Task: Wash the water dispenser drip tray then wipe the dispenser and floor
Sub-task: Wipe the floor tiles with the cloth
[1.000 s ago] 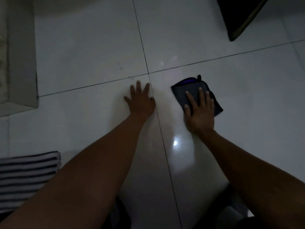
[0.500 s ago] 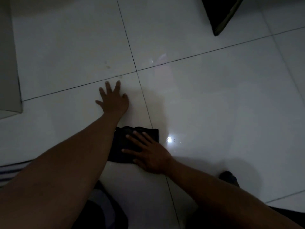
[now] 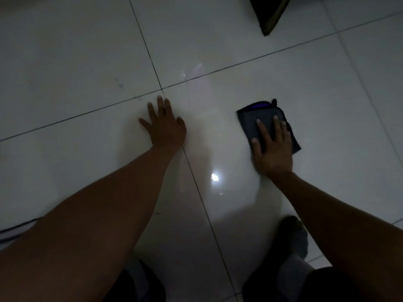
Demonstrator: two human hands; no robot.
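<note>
The right hand (image 3: 272,147) lies flat on a folded dark grey cloth (image 3: 248,123), fingers straight and slightly fanned, palm pressing it to the floor (image 3: 65,62). The heel of the hand rests on the tile itself. A strip of purple shows along the cloth's far edge, and the hand covers its near right part.

The left hand (image 3: 165,129) is planted on bare tile with fingers spread and holds nothing. Its fingertips reach close to the crossing of two dark grout lines (image 3: 189,162), and the cloth sits on the tile to the right of that crossing, well apart from the left hand. Between the two forearms a bright glare spot (image 3: 214,177) shines on the glossy white tile.

The scene is dim. A dark angular object (image 3: 268,14) is cut off by the top edge and cannot be identified. Under the right forearm a rounded dark shape (image 3: 293,234) may be a socked foot, though that is hard to tell.

Half a second ago the right hand and cloth were close in beside the left forearm. They have since swept out to the right, while the left hand has kept its place by the grout crossing.
</note>
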